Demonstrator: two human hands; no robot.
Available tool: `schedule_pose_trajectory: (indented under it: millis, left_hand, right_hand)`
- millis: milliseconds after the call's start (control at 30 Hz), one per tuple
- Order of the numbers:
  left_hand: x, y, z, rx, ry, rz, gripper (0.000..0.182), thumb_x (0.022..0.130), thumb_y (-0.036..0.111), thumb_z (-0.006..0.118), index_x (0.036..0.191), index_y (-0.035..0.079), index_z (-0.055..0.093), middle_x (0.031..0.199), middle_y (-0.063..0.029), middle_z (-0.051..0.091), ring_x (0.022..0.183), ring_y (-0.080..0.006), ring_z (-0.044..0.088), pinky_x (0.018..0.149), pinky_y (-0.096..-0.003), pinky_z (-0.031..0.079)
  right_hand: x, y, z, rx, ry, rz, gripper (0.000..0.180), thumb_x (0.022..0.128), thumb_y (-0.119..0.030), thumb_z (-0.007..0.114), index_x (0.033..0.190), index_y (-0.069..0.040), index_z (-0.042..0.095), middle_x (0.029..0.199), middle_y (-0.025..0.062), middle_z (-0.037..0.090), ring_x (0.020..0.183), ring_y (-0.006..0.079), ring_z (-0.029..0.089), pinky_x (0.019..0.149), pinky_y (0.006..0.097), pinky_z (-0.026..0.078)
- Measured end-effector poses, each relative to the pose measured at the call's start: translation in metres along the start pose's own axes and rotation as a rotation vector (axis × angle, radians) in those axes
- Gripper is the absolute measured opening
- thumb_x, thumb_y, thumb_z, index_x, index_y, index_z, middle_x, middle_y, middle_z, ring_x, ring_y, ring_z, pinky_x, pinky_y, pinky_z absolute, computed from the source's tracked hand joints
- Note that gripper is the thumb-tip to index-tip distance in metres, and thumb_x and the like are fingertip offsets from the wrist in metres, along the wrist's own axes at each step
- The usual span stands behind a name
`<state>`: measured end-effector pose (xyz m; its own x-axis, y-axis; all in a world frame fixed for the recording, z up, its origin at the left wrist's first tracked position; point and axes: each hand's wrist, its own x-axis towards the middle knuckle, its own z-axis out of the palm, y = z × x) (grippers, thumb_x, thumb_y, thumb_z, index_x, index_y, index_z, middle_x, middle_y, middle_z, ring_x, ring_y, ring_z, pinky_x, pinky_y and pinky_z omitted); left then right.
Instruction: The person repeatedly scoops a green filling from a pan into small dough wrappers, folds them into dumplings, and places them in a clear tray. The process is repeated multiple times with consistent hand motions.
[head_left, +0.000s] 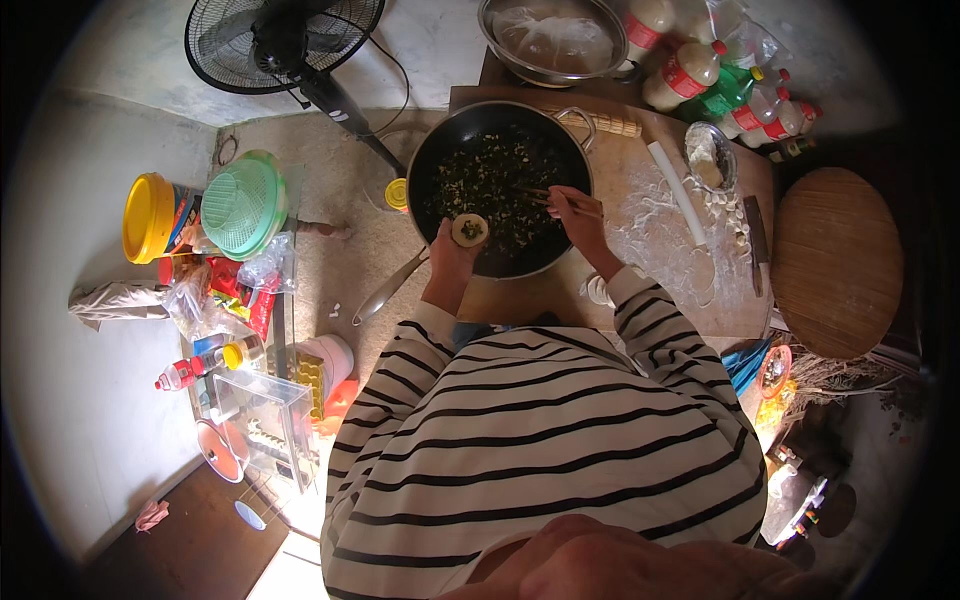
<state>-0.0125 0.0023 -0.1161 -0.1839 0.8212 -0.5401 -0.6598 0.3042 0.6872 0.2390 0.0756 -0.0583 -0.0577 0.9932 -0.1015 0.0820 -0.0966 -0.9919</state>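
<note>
My left hand (452, 259) holds a round dough wrapper (470, 230) with some dark green filling at its middle, over the near rim of a large dark pan (487, 120). Chopped green filling with pale yellow bits (495, 169) lies spread in the pan. In my right hand (579, 225) is a pair of chopsticks (541, 195), their tips down at the filling. A pale rolling pin (677, 193) rests on the floured wooden board (637, 247) to the right. Beside the pin are small dough pieces (739, 225) and a metal bowl of flour (706, 154).
A knife (754, 247) lies near the board's right edge, with a round wooden lid (838, 262) beyond. The pan's long handle (390, 287) sticks out left. A standing fan (285, 45), a steel basin (555, 41) and plastic bottles (686, 71) stand at the back.
</note>
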Motion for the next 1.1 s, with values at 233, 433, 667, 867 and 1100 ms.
schedule_pose_trajectory:
  millis: [233, 433, 667, 867, 1100]
  left_hand:
    - [-0.022, 0.027, 0.012, -0.317, 0.128, -0.148, 0.046, 0.111, 0.031, 0.044, 0.142, -0.002, 0.045, 0.138, -0.018, 0.053, 0.126, -0.0355, 0.058, 0.101, -0.0544, 0.055]
    - [-0.027, 0.035, 0.021, -0.284, 0.194, -0.139, 0.043, 0.111, 0.032, 0.043, 0.137, -0.002, 0.048, 0.136, -0.0176, 0.055, 0.125, -0.0351, 0.058, 0.103, -0.0539, 0.054]
    - [-0.048, 0.062, 0.04, 1.224, -0.005, 0.249, 0.039, 0.105, 0.017, 0.059, 0.136, -0.004, 0.049, 0.133, -0.0151, 0.059, 0.119, -0.0332, 0.064, 0.103, -0.0446, 0.055]
    - [0.007, 0.024, 0.006, 0.134, 0.064, 0.046, 0.039, 0.104, 0.017, 0.058, 0.135, -0.005, 0.05, 0.133, -0.0159, 0.059, 0.118, -0.033, 0.064, 0.101, -0.0444, 0.056]
    - [0.009, 0.042, 0.041, -0.283, 0.131, -0.103, 0.041, 0.111, 0.031, 0.042, 0.134, -0.002, 0.051, 0.131, -0.0165, 0.058, 0.119, -0.0318, 0.062, 0.099, -0.0492, 0.057]
  right_hand:
    - [0.011, 0.026, 0.027, 0.339, 0.019, 0.241, 0.029, 0.101, -0.017, 0.068, 0.116, 0.009, 0.069, 0.094, 0.0149, 0.074, 0.079, 0.0183, 0.073, 0.069, 0.0293, 0.062]
    - [0.007, 0.024, 0.018, 0.532, 0.059, 0.288, 0.026, 0.101, -0.014, 0.067, 0.112, 0.009, 0.069, 0.092, 0.0138, 0.073, 0.078, 0.0197, 0.071, 0.069, 0.032, 0.062]
    - [0.004, 0.024, 0.017, 0.646, 0.055, 0.373, 0.022, 0.102, -0.012, 0.061, 0.112, 0.006, 0.068, 0.091, 0.0127, 0.07, 0.077, 0.0206, 0.068, 0.072, 0.0324, 0.059]
    - [-0.007, -0.008, 0.019, 0.615, 0.0, 0.313, 0.024, 0.103, -0.015, 0.061, 0.115, 0.005, 0.067, 0.092, 0.011, 0.07, 0.076, 0.0187, 0.066, 0.073, 0.0331, 0.058]
    - [-0.049, -0.059, 0.033, -0.068, -0.198, -0.219, 0.022, 0.103, -0.012, 0.063, 0.119, 0.001, 0.068, 0.093, 0.0116, 0.072, 0.084, 0.0158, 0.069, 0.072, 0.0313, 0.059]
